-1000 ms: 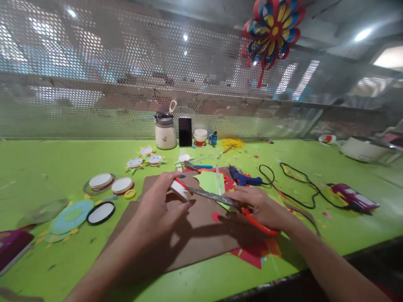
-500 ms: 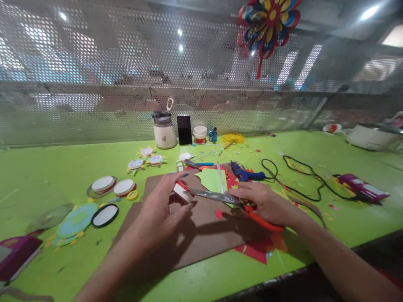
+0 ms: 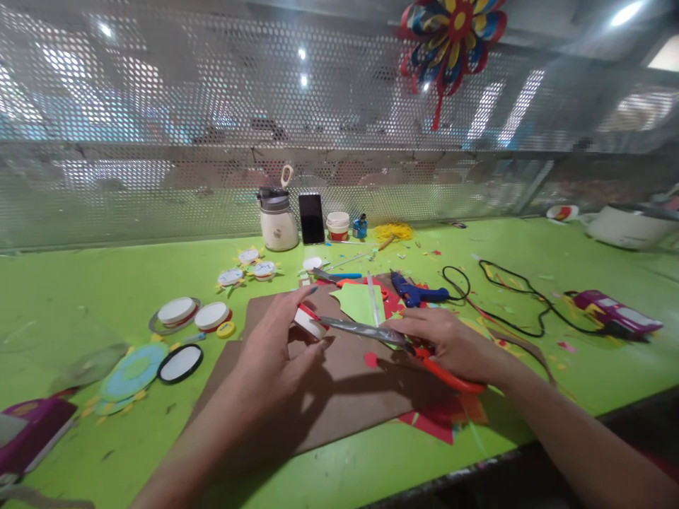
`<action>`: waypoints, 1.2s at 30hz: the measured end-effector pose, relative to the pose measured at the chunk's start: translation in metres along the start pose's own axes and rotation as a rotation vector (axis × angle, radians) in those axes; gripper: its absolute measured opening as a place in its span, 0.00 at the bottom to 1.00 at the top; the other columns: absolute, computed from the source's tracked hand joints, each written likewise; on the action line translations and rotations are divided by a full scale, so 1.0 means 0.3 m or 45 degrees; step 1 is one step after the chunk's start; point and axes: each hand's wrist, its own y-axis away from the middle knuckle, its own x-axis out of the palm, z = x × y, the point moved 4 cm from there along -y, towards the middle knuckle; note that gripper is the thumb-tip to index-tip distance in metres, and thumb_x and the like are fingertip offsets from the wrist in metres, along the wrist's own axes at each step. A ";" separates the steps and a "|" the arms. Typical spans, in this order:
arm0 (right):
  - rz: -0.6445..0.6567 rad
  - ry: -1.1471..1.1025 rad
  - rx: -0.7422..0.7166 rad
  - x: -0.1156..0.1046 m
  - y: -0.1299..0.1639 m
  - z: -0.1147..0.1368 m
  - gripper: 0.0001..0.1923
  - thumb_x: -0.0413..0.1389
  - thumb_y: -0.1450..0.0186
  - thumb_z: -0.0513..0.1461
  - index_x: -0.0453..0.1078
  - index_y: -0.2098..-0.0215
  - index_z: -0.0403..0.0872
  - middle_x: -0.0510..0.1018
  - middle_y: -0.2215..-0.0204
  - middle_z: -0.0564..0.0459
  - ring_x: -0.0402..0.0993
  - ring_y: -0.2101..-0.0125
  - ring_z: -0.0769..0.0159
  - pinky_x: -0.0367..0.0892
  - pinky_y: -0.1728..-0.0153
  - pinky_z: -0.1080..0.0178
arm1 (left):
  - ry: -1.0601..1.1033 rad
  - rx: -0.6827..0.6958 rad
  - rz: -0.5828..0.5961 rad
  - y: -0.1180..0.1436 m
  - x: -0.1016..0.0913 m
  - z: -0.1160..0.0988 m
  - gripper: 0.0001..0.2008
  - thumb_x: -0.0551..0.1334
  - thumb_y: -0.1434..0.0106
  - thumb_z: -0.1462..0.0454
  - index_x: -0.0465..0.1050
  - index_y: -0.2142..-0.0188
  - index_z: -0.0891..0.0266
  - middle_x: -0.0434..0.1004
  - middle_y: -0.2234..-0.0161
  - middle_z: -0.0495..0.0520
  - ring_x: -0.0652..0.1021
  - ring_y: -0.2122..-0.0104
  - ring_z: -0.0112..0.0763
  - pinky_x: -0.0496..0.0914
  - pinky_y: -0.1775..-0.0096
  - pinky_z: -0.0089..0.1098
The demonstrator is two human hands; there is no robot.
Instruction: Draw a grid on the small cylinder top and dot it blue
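My left hand (image 3: 276,346) pinches a small round white lid with a red rim (image 3: 310,324) between thumb and fingers, tilted above the brown cardboard (image 3: 339,417). My right hand (image 3: 450,343) is closed on orange-handled scissors (image 3: 450,378). Their blades (image 3: 366,331) point left, with the tips at the lid's red edge; whether they cut into it I cannot tell. Below the blades a red paper dot (image 3: 370,360) lies on the cardboard. Light green paper (image 3: 355,302) sits just behind the scissors.
A blue glue gun (image 3: 416,291) with a black cord lies behind my right hand. White lids (image 3: 212,316) and a blue paper disc (image 3: 132,371) are at left. Farther back stand a white jug (image 3: 279,230), a phone (image 3: 311,219) and small tubs (image 3: 338,225). Red paper scraps (image 3: 438,420) lie in front.
Both hands keep nearly the same pose on the lid and scissors. The whole view has shifted very slightly.
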 end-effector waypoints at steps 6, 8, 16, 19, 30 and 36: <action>0.004 -0.016 0.016 0.003 0.007 0.001 0.15 0.64 0.27 0.37 0.80 0.43 0.44 0.86 0.62 0.45 0.82 0.63 0.58 0.73 0.62 0.61 | -0.012 -0.036 -0.020 0.001 0.002 0.004 0.31 0.63 0.33 0.56 0.66 0.33 0.60 0.81 0.52 0.59 0.83 0.54 0.42 0.80 0.48 0.44; -0.002 -0.010 0.012 0.004 0.009 0.000 0.15 0.64 0.27 0.37 0.80 0.43 0.43 0.86 0.62 0.45 0.82 0.63 0.58 0.73 0.62 0.61 | -0.021 -0.059 -0.031 0.000 0.005 0.006 0.31 0.63 0.33 0.56 0.66 0.33 0.62 0.81 0.52 0.60 0.83 0.54 0.43 0.79 0.47 0.45; -0.008 0.021 0.017 0.005 0.014 -0.006 0.15 0.61 0.27 0.34 0.80 0.43 0.45 0.86 0.61 0.45 0.82 0.63 0.58 0.73 0.63 0.62 | -0.009 -0.065 -0.029 -0.001 0.009 0.001 0.35 0.63 0.33 0.57 0.63 0.29 0.61 0.81 0.57 0.56 0.83 0.56 0.43 0.79 0.49 0.44; -0.006 0.023 0.003 0.003 0.014 -0.003 0.15 0.62 0.27 0.36 0.80 0.44 0.45 0.86 0.63 0.46 0.81 0.65 0.59 0.71 0.65 0.63 | -0.020 -0.070 -0.024 0.001 0.008 -0.003 0.34 0.64 0.33 0.57 0.64 0.29 0.59 0.81 0.57 0.55 0.83 0.57 0.42 0.79 0.49 0.44; 0.011 -0.012 0.035 -0.002 0.012 -0.008 0.14 0.61 0.25 0.38 0.80 0.44 0.45 0.87 0.61 0.45 0.83 0.62 0.58 0.73 0.61 0.61 | -0.005 -0.026 -0.020 0.002 0.009 0.004 0.31 0.64 0.33 0.57 0.66 0.32 0.58 0.81 0.56 0.54 0.83 0.59 0.39 0.79 0.51 0.41; 0.043 -0.029 0.079 0.007 0.020 -0.023 0.16 0.63 0.27 0.38 0.80 0.42 0.47 0.87 0.57 0.44 0.84 0.60 0.56 0.75 0.61 0.60 | -0.049 0.002 -0.022 0.007 0.010 0.010 0.33 0.65 0.31 0.58 0.63 0.29 0.56 0.80 0.53 0.54 0.82 0.57 0.39 0.78 0.49 0.40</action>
